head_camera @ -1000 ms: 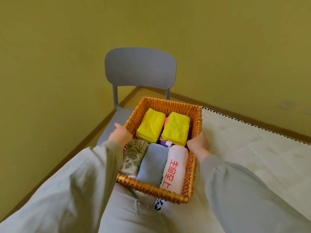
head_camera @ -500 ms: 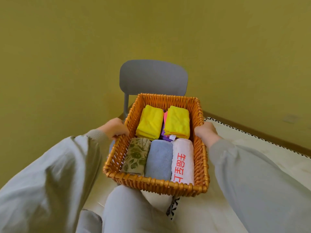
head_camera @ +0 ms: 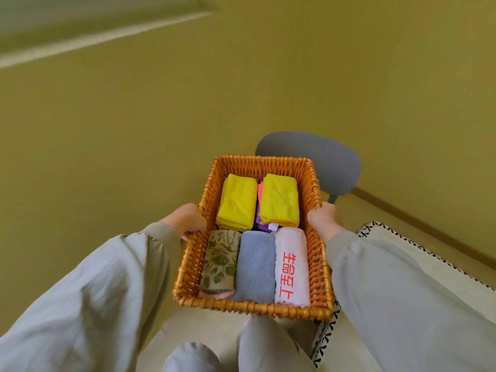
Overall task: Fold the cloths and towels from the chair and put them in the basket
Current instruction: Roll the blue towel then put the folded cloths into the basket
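I hold a woven wicker basket [head_camera: 316, 267] up in front of me. My left hand [head_camera: 188, 220] grips its left rim and my right hand [head_camera: 323, 221] grips its right rim. Inside, two folded yellow cloths [head_camera: 237, 202] lie side by side at the far end, over a purple and pink cloth [head_camera: 259, 224]. At the near end sit three rolled towels: a floral olive one [head_camera: 220, 260], a blue-grey one [head_camera: 256, 264] and a pink one with red characters [head_camera: 291, 264]. The grey chair [head_camera: 330, 162] stands behind the basket, its seat hidden.
Olive-yellow walls fill the left and back. A cream rug with a black zigzag border [head_camera: 402, 264] lies on the floor at the right. My grey-trousered knees [head_camera: 255, 345] show below the basket. A wooden skirting board [head_camera: 429, 226] runs along the right wall.
Both hands have lifted the basket off the rug and carried it up and to the left, away from the chair. The view has swung left and upward.
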`<state>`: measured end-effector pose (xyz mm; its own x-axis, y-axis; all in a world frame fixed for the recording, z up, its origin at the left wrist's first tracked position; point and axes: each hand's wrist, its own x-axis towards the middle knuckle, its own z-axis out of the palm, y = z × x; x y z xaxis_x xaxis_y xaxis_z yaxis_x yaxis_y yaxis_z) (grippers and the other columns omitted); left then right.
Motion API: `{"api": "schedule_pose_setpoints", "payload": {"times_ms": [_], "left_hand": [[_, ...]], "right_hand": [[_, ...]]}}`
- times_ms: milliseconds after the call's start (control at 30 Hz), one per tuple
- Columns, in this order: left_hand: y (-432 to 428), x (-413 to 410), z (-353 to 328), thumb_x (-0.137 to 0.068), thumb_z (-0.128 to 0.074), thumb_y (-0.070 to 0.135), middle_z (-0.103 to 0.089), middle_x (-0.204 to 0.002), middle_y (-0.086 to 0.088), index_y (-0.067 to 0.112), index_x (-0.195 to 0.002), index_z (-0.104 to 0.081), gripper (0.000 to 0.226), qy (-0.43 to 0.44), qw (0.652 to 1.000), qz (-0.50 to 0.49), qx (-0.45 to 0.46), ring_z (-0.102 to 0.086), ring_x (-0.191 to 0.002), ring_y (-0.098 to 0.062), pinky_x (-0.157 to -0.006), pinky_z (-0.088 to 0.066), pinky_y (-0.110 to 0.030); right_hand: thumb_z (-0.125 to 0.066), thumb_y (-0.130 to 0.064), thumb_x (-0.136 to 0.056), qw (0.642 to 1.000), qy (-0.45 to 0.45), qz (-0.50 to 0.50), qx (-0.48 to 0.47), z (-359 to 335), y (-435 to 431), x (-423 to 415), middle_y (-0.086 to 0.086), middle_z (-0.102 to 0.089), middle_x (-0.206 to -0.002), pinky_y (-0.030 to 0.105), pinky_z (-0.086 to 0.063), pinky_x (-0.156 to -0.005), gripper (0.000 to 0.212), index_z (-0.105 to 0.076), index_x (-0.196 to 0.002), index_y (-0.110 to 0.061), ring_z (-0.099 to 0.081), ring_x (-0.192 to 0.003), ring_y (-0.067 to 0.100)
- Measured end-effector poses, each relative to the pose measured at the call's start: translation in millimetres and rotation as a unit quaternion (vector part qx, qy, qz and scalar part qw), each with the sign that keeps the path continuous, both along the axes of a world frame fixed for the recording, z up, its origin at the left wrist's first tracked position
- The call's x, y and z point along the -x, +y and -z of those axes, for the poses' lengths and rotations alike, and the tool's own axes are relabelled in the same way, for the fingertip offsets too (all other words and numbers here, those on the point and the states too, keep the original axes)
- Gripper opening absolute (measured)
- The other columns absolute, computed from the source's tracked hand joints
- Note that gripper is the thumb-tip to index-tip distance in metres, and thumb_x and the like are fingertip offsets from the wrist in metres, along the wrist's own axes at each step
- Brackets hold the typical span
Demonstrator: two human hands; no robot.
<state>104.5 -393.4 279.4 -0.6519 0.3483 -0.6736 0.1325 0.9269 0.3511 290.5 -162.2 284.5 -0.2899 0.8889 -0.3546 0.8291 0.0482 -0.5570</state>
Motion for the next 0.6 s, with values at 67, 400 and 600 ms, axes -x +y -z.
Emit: {"api": "schedule_pose_setpoints", "payload": {"times_ms": [67, 400, 600], "left_hand": [[-19, 2, -32, -0.083, -0.058, 0.009, -0.057, -0.088, -0.012, 0.001, -0.117, -0.050, 0.036, 0.004, 1.000, -0.023, 0.001, -0.066, -0.068, -0.024, -0.045, -0.053, -0.028], [-112, 18, -138, -0.085, -0.059, 0.009, -0.061, -0.099, -0.016, -0.001, -0.126, -0.047, 0.044, -0.006, 0.990, -0.141, -0.003, -0.069, -0.074, -0.025, -0.063, -0.061, -0.035], [-135, 22, -146, -0.083, -0.057, 0.008, -0.063, -0.098, -0.016, 0.000, -0.121, -0.050, 0.039, 0.009, 0.972, -0.234, 0.005, -0.069, -0.077, -0.027, -0.067, -0.061, -0.039]], "right_hand": [[-0.048, -0.009, -0.086, 1.000, -0.006, -0.026, -0.004, -34, -10, 14, 0.015, -0.060, -0.108, 0.033, -0.041, -0.077, 0.010, -0.055, -0.093, -0.011, -0.057, -0.099, 0.037], [-0.046, -0.003, -0.087, 0.989, 0.006, -0.144, 0.024, -127, -63, 88, 0.016, -0.058, -0.100, 0.031, -0.039, -0.077, 0.016, -0.057, -0.098, -0.005, -0.048, -0.084, 0.029], [-0.048, -0.005, -0.085, 0.969, 0.010, -0.245, 0.042, -128, -70, 144, 0.015, -0.061, -0.100, 0.030, -0.040, -0.076, 0.020, -0.059, -0.102, -0.006, -0.052, -0.084, 0.029]]}}
